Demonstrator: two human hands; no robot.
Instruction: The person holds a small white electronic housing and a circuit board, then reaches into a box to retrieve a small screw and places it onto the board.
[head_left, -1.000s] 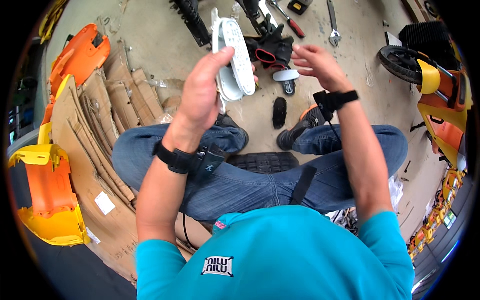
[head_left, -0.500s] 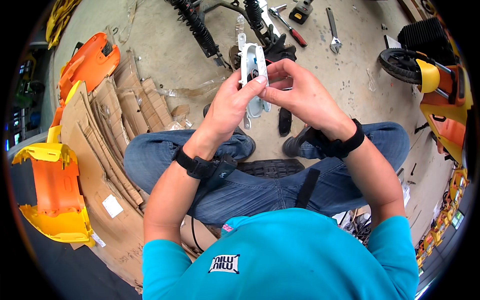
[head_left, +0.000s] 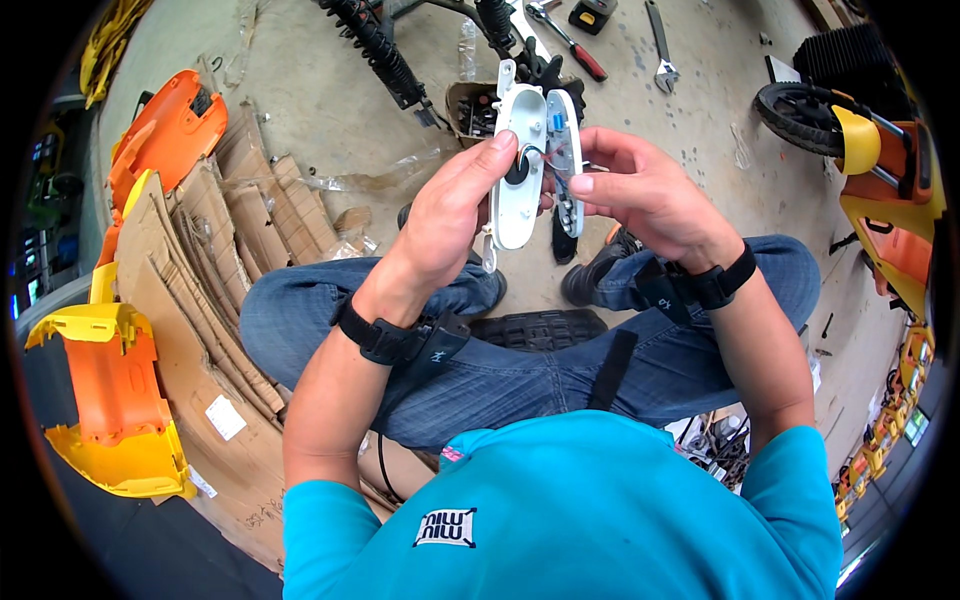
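Evidently, a white oval casing (head_left: pixel 515 222) is held open above the floor (head_left: pixel 690 135), just beyond the crossed legs (head_left: pixel 480 380). Its near half is clamped in the left hand (head_left: pixel 447 208), with the thumb pressed onto the inner side and the fingers mostly hidden behind. A slimmer white cover (head_left: pixel 563 148) is gripped along its outer edge between the thumb and fingers of the right hand (head_left: pixel 650 198). The two halves are spread apart but joined by thin coloured wires (head_left: pixel 537 155), and a black round part (head_left: pixel 517 170) is seated inside the casing.

Toward the far edge of the floor, a red-handled ratchet (head_left: pixel 588 60) and an adjustable wrench (head_left: pixel 663 55) are laid near a black-and-yellow battery pack (head_left: pixel 592 14). Along the floor's left edge, flattened cardboard sheets (head_left: pixel 190 270) are stacked; by its right edge, a black wheel (head_left: pixel 795 118) is seen.
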